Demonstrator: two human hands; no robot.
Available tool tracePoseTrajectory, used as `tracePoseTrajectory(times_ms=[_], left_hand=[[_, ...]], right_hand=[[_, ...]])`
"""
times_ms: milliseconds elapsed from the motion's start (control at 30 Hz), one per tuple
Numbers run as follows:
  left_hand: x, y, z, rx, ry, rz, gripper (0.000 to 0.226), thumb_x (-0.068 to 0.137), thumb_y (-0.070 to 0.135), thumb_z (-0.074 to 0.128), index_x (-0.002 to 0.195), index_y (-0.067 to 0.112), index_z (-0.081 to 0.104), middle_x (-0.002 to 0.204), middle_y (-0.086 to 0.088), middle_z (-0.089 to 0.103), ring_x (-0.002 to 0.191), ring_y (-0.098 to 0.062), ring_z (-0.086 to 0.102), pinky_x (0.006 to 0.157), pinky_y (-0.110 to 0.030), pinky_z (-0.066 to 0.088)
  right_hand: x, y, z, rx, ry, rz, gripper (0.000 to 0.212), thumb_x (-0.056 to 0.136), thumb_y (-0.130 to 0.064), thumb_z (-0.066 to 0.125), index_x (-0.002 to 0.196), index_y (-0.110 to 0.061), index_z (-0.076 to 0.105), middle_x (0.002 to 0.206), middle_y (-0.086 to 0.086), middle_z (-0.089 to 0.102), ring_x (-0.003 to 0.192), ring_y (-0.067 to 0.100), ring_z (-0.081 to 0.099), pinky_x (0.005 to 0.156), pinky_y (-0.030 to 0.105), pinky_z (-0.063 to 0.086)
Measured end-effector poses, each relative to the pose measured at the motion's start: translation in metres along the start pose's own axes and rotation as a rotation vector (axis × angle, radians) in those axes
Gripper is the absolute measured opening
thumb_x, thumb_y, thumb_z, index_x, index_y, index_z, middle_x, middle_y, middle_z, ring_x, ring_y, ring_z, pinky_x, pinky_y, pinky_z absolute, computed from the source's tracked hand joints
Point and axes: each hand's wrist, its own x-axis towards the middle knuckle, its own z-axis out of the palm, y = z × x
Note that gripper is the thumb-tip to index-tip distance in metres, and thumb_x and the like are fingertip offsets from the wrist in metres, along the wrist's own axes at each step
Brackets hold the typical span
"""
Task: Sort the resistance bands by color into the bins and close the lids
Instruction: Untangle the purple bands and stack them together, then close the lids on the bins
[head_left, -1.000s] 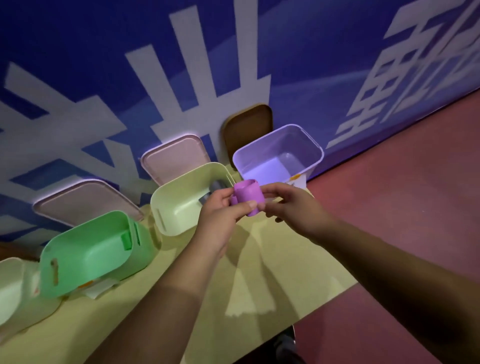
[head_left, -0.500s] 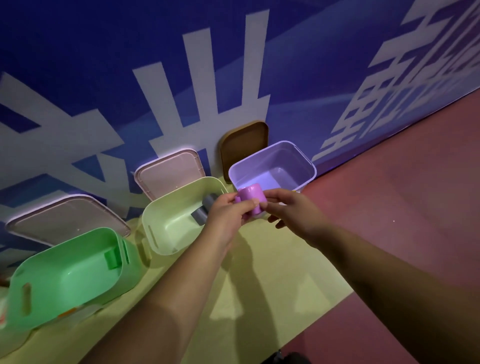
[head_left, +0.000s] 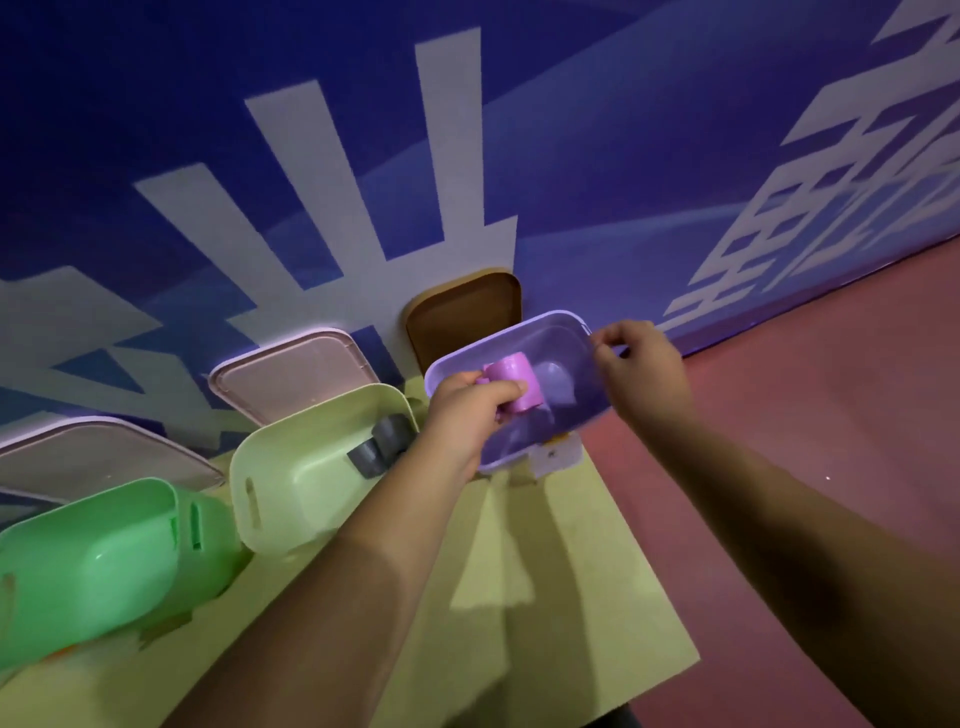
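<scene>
Head view:
- Left hand (head_left: 465, 413): reaches over the near rim of the purple bin. Its fingers (head_left: 501, 388) are curled round the pink-purple band, thumb laid across the front of the roll.
- Pink-purple band (head_left: 514, 376): a short rolled tube, held in the air over the purple bin's opening and clear of the bin floor.
- Right hand (head_left: 644, 371): at the far right corner of the purple bin. Its fingers (head_left: 605, 347) are bent close and pinch the rim there.
- Purple bin (head_left: 519, 332): lid off, at the right end of the row, near the worktop's right edge. A white tag (head_left: 556, 457) shows under its near wall.
- Brown lid (head_left: 467, 312): stands on edge against the wall, just behind the purple bin.
- Pale yellow-green bin (head_left: 306, 473): lid off, beside the purple bin on its left. It holds a grey band (head_left: 382, 449), rolled, against its right wall.
- Pink lid (head_left: 296, 374): leans on the wall behind the pale bin.
- Green bin (head_left: 104, 561): lid off, at the left of the row.
- Second pink lid (head_left: 93, 457): leans behind the green bin.
- Worktop (head_left: 519, 597): pale yellow, carries all three bins.
- Wall (head_left: 571, 156): blue with large white lettering.
- Floor (head_left: 831, 389): red, to the right of the worktop.
</scene>
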Motion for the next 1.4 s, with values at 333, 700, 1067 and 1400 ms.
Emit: tracePoseTrajectory(times_ms=[333,700,1067,1400], left_hand=[[0.054,-0.022,0.073,0.06,0.224,-0.172,0.015,0.087,0.005,0.081,0.082,0.008,0.067,0.082,-0.011,0.069,0.081,-0.029,0.066,0.096,-0.048,0.061],[0.081,-0.042,0.096,0.239,0.265,-0.224,0.025,0.082,0.022,0.084,0.103,0.01,0.075,0.087,-0.012,0.074,0.071,-0.028,0.061,0.06,-0.03,0.042],[0.096,-0.05,0.096,0.662,0.243,-0.099,0.049,0.097,0.046,0.068,0.132,0.011,0.064,0.125,-0.014,0.071,0.114,-0.039,0.066,0.089,-0.038,0.05],[0.062,-0.01,0.056,0.559,0.276,-0.058,0.025,0.087,0.033,0.067,0.09,0.009,0.071,0.087,-0.018,0.071,0.088,-0.037,0.069,0.07,-0.04,0.045]], right_hand=[[0.076,0.052,0.008,-0.178,-0.397,-0.076,0.02,0.1,-0.017,0.066,0.113,-0.014,0.08,0.112,0.011,0.08,0.108,0.031,0.073,0.076,0.029,0.04],[0.066,0.055,0.014,-0.108,-0.419,-0.094,0.012,0.102,-0.019,0.064,0.107,-0.015,0.075,0.104,0.004,0.077,0.09,0.02,0.065,0.072,0.026,0.038],[0.065,0.054,0.013,-0.072,-0.447,-0.047,0.017,0.098,-0.015,0.068,0.112,-0.017,0.077,0.099,-0.002,0.072,0.092,0.017,0.063,0.07,0.021,0.036],[0.081,0.03,0.019,-0.03,-0.351,-0.042,0.037,0.096,-0.024,0.07,0.132,-0.012,0.071,0.13,0.008,0.068,0.118,0.024,0.065,0.091,0.025,0.04]])
